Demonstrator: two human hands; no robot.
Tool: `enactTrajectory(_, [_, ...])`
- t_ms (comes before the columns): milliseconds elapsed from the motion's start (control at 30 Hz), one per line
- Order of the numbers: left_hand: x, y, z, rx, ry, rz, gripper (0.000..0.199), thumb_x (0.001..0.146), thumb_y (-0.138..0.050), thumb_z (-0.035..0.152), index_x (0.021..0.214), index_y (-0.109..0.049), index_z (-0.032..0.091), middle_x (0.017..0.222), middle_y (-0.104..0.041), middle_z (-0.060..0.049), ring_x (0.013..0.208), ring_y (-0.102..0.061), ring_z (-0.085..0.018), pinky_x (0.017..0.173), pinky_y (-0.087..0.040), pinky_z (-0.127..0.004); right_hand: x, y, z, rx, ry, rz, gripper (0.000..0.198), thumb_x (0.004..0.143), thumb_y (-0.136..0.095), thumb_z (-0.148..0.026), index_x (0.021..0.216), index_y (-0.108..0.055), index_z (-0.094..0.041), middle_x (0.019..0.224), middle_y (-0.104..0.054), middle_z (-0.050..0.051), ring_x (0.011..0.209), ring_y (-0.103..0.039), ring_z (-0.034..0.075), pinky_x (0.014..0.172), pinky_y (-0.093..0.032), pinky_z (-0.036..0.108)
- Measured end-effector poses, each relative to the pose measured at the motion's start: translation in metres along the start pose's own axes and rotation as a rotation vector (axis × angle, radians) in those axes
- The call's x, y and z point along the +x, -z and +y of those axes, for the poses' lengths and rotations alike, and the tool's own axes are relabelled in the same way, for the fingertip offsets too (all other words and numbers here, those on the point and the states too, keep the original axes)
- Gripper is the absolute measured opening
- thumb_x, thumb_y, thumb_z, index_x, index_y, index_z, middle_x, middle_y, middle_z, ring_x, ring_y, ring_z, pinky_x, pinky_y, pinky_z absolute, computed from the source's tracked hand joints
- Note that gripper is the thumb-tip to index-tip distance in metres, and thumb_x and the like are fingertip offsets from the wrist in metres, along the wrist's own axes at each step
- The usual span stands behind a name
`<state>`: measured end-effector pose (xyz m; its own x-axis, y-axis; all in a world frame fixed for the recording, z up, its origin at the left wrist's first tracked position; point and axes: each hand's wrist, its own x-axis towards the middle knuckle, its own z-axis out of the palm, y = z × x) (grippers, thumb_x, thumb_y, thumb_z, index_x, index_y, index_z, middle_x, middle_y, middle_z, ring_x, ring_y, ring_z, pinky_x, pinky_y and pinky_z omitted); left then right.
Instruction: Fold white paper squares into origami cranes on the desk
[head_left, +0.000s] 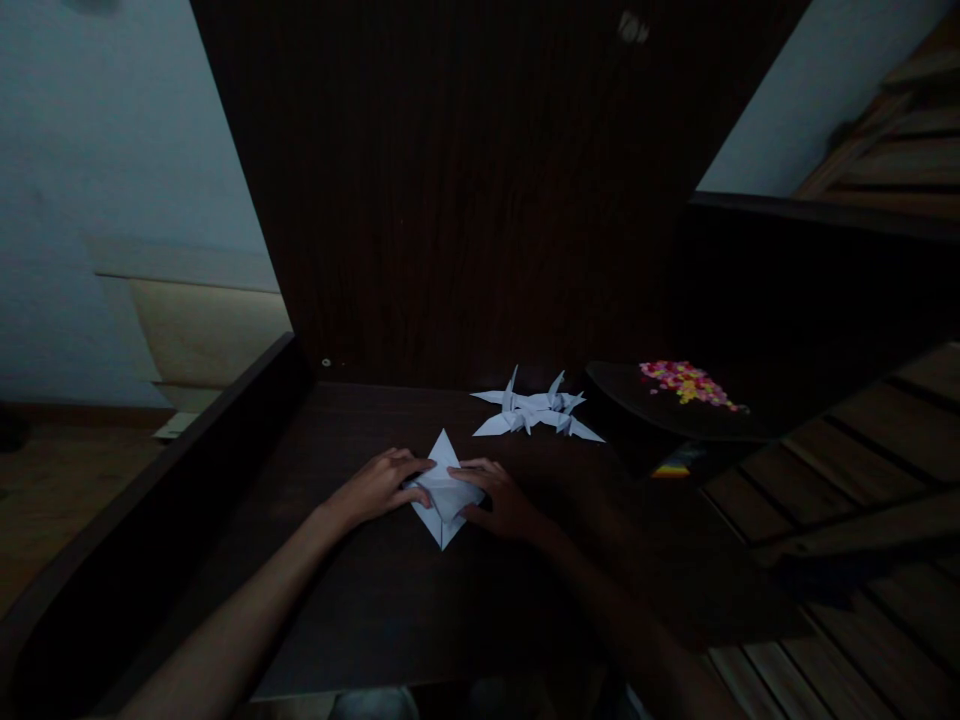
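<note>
From where I stand, the head view shows a white, diamond-shaped sheet of folded paper [448, 490] on the dark brown wooden counter [390, 620], between two bare hands. The left hand [386, 482] has its fingers and thumb holding the paper's left side; the right hand [499, 500] holds the right side likewise. Just beyond sit pointed white paper figures [534, 402], clustered; to their right, small pink, red and yellow pieces [688, 384] lie heaped.

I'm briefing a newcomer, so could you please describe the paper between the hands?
On the dark desk, look nearer and left of the paper figures. Between left hand and right hand lies the white paper diamond, broad where its neighbours are spiky.
</note>
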<state>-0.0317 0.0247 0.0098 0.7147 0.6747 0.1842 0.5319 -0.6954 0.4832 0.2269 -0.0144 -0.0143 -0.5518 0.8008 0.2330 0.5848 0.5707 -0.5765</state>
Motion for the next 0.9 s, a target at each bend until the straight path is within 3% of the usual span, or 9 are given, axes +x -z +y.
enactTrajectory(133, [-0.001, 0.001, 0.0, -0.075, 0.006, -0.008, 0.051, 0.08, -0.063, 0.05, 0.123, -0.057, 0.023, 0.107, -0.063, -0.008, 0.1, -0.059, -0.021, 0.089, -0.046, -0.032, 0.004, -0.004, 0.0, -0.001, -0.053, 0.043, 0.044, 0.082, -0.062, -0.034, 0.125, -0.056, -0.023, 0.124, -0.059, 0.01, 0.116, -0.051, 0.025, 0.096, -0.038, 0.043])
enactTrajectory(267, [0.001, -0.001, 0.004, -0.094, 0.039, 0.024, 0.038, 0.089, -0.053, 0.042, 0.121, -0.058, 0.023, 0.111, -0.064, -0.007, 0.103, -0.059, -0.02, 0.092, -0.045, -0.033, 0.01, -0.007, -0.005, 0.023, -0.087, 0.107, 0.03, 0.083, -0.06, -0.024, 0.113, -0.062, -0.023, 0.115, -0.064, 0.007, 0.109, -0.055, 0.022, 0.094, -0.04, 0.039])
enactTrajectory(467, [0.002, -0.006, 0.009, -0.046, 0.107, 0.069, 0.037, 0.093, -0.045, 0.038, 0.12, -0.06, 0.018, 0.11, -0.065, -0.009, 0.102, -0.059, -0.022, 0.092, -0.045, -0.033, 0.027, -0.007, -0.012, 0.009, -0.257, 0.163, 0.01, 0.081, -0.06, -0.025, 0.086, -0.066, -0.019, 0.082, -0.064, 0.003, 0.08, -0.057, 0.019, 0.077, -0.043, 0.033])
enactTrajectory(667, [0.004, -0.011, 0.009, -0.027, 0.134, 0.089, 0.035, 0.092, -0.043, 0.034, 0.117, -0.061, 0.018, 0.106, -0.065, -0.01, 0.098, -0.06, -0.023, 0.089, -0.045, -0.034, 0.031, -0.015, -0.014, -0.037, -0.335, 0.252, 0.01, 0.078, -0.062, -0.028, 0.073, -0.06, -0.019, 0.073, -0.056, 0.002, 0.072, -0.053, 0.019, 0.071, -0.041, 0.031])
enactTrajectory(900, [0.007, -0.016, 0.01, -0.058, 0.226, 0.119, 0.037, 0.086, -0.049, 0.029, 0.12, -0.06, 0.018, 0.104, -0.064, -0.009, 0.096, -0.06, -0.023, 0.088, -0.048, -0.034, 0.028, -0.022, -0.011, -0.066, -0.306, 0.286, 0.008, 0.08, -0.057, -0.026, 0.076, -0.057, -0.019, 0.076, -0.056, 0.004, 0.075, -0.052, 0.02, 0.074, -0.041, 0.034])
